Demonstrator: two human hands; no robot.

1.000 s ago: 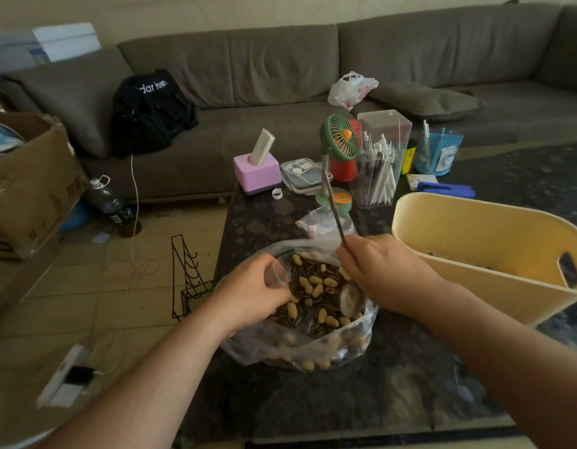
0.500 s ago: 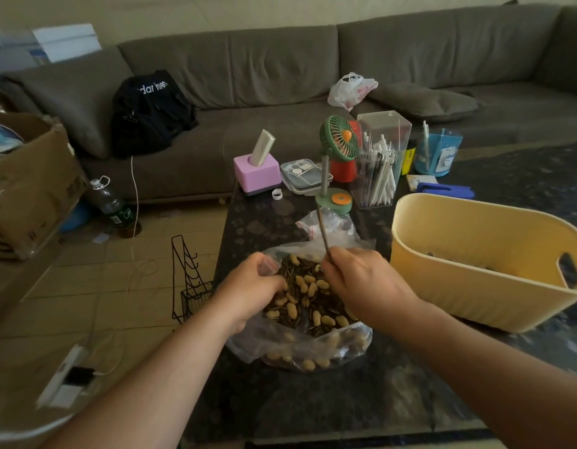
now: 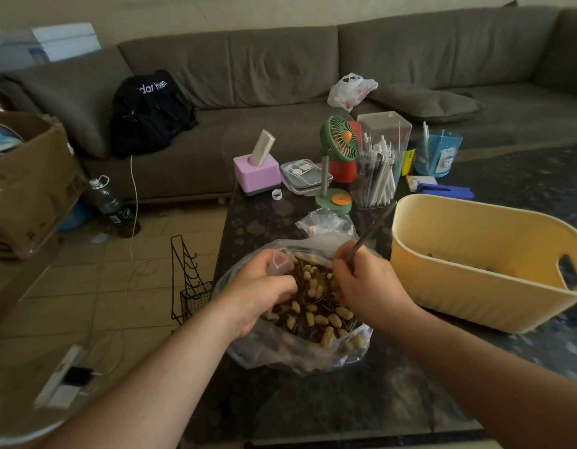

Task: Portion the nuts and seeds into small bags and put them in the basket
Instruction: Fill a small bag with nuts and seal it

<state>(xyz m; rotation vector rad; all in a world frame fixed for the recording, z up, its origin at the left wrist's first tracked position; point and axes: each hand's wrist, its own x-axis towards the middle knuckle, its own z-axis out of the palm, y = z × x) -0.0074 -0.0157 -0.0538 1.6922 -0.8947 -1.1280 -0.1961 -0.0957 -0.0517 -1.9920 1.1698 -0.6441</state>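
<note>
On dark stone table (image 3: 280, 403), yellow basket (image 3: 475, 286) before grey sofa (image 3: 280, 69).

Dim, soft indoor light without hard shadows; wide-angle bending at edges; near forearms and far-left corner blurred.

Open clear bag (image 3: 300, 348) of peanuts and seeds (image 3: 316, 306) beside yellow basket (image 3: 475, 286)

At the top of the frame we see a grey sofa (image 3: 280, 59) with a black bag (image 3: 148, 111) and a white plastic bag (image 3: 350, 89) on it. On the dark table (image 3: 313, 403) stand a pink box (image 3: 257, 175), a green fan (image 3: 338, 139) and a clear pen holder (image 3: 379, 163). At left sit a cardboard box (image 3: 28, 189) and a bottle (image 3: 107, 200).
</note>
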